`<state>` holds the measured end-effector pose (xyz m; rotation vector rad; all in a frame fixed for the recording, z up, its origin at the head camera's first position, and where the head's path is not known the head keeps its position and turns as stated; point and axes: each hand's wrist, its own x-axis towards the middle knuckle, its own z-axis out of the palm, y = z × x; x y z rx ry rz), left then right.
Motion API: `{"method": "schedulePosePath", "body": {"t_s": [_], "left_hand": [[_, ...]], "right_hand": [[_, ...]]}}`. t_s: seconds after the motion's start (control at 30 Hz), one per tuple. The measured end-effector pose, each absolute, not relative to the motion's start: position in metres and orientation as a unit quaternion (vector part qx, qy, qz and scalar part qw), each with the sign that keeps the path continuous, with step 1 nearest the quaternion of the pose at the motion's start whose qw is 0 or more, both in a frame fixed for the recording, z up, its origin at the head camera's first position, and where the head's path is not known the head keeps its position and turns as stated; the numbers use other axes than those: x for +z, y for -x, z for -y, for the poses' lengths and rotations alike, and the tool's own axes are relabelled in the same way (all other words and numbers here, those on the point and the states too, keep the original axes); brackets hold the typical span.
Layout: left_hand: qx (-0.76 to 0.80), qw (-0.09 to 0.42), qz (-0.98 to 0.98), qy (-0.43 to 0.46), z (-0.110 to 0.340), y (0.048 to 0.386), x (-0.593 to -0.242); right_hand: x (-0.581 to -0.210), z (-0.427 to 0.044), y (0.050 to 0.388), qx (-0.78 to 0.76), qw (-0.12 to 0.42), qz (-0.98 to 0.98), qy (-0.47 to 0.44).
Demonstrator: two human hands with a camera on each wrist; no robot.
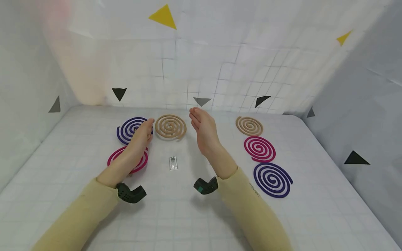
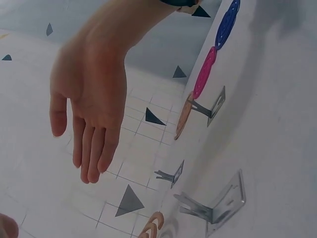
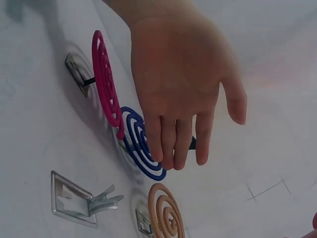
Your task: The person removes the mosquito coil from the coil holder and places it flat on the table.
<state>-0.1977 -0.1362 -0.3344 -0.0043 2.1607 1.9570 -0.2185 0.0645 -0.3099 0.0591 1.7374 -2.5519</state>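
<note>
My left hand (image 1: 141, 136) hovers above a blue mosquito coil (image 1: 127, 130) and a pink mosquito coil (image 1: 143, 164), partly covering both. Straight fingers point forward, holding nothing; the right wrist view shows this left hand's palm (image 3: 176, 79). Opposite it, my right hand (image 1: 205, 130) is raised with extended fingers and nothing held; its palm (image 2: 94, 99) faces the left wrist camera. A tan coil (image 1: 170, 127) sits between the hands, further back. In front of it stands a small bare metal coil stand (image 1: 173, 163). The left-side pink coil (image 3: 105, 82) is propped on a stand.
Along the right lie a tan coil (image 1: 249, 126), a pink coil (image 1: 259, 149) and a blue coil (image 1: 272, 180). Two further bare stands, a farther one (image 2: 174, 176) and a nearer one (image 2: 215, 106), appear in the left wrist view. White walls enclose the table (image 1: 176, 216).
</note>
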Motion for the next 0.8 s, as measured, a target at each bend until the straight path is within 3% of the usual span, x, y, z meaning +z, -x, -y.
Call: {"method": "schedulePosePath", "body": {"t_s": [0.3, 0.8], "left_hand": [[0.685, 0.076, -0.723, 0.037, 0.123, 0.222, -0.336], [0.640, 0.058, -0.766, 0.029, 0.127, 0.226, -0.346]], "right_hand": [[-0.322, -0.055, 0.230, -0.838, 0.019, -0.543, -0.044], [-0.346, -0.050, 0.236, -0.820, 0.038, -0.567, -0.067]]}}
